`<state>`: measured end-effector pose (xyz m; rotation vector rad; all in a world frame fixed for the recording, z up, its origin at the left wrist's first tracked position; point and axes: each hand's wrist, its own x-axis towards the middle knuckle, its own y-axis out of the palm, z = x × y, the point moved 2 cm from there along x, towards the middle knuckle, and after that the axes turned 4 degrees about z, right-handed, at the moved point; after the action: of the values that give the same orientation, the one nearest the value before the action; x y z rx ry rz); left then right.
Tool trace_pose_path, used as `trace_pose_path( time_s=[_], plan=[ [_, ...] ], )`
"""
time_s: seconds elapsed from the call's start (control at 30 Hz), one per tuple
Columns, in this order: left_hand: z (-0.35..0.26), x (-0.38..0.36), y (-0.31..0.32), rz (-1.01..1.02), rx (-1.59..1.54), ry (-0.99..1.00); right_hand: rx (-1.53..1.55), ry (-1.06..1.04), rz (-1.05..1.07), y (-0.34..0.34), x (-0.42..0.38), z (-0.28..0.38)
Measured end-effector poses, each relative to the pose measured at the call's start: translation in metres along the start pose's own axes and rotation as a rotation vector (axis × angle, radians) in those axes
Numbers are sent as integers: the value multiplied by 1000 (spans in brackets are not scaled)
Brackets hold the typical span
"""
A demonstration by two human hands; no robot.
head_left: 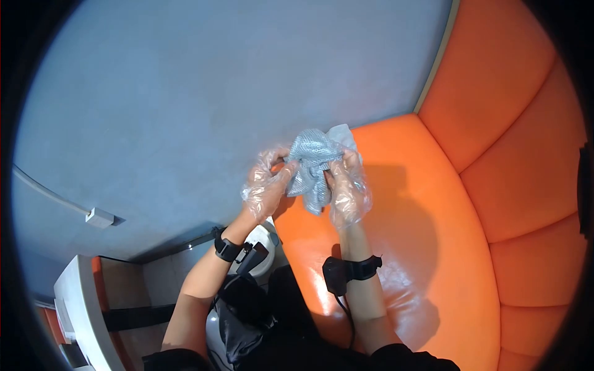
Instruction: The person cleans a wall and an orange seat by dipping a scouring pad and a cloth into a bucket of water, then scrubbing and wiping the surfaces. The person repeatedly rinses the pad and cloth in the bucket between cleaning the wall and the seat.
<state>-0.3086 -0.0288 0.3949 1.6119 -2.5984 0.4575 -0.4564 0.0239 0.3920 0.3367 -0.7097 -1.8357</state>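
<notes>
A crumpled grey-blue cleaning cloth (312, 148) with a mesh-like weave is held up between my two hands, over the edge of an orange padded seat (396, 247). My left hand (267, 185), in a clear plastic glove, pinches the cloth's left side between thumb and fingers. On the other side my right hand (348, 188), gloved the same way, grips the cloth's right edge. A loose end of the cloth hangs down between the hands, and a paler corner sticks up behind the right fingers. Each wrist wears a black strap with a small device.
A blue-grey wall (204, 93) rises just beyond my hands. The orange backrest (513, 136) curves along the right. At lower left stand a white round object (260, 247) near the floor and a white-topped piece of furniture (83, 297). A white socket box (100, 217) sits on the wall.
</notes>
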Motion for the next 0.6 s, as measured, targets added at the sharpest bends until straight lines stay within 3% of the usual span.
trace_pose_path(
  time_s=[0.07,0.13,0.2,0.33,0.4,0.43,0.47,0.53,0.57,0.6],
  plan=[
    [-2,3,2,-188,-177,70,-64,19,42,5,-2,6],
    [-13,5,10,-198,-256,4,-177,14,117,12,-6,20],
    [-20,6,18,-219,-284,101,-254,19,104,22,-11,25],
    [-38,-6,35,51,-177,85,-117,6,-52,12,-8,19],
    [-49,-13,45,98,-176,-30,-128,-7,-63,11,-7,18],
    [-49,-17,49,49,28,-45,-137,-21,-71,8,-6,19],
    [-52,-15,54,50,32,-50,-267,-14,-59,7,-5,14],
    [-54,-10,62,27,-394,-135,-644,-114,47,8,-7,12],
    [-53,-7,58,3,-540,-155,-807,15,87,17,-9,24],
    [-45,-1,52,-20,-532,-144,-805,15,85,14,-5,17]
  ],
)
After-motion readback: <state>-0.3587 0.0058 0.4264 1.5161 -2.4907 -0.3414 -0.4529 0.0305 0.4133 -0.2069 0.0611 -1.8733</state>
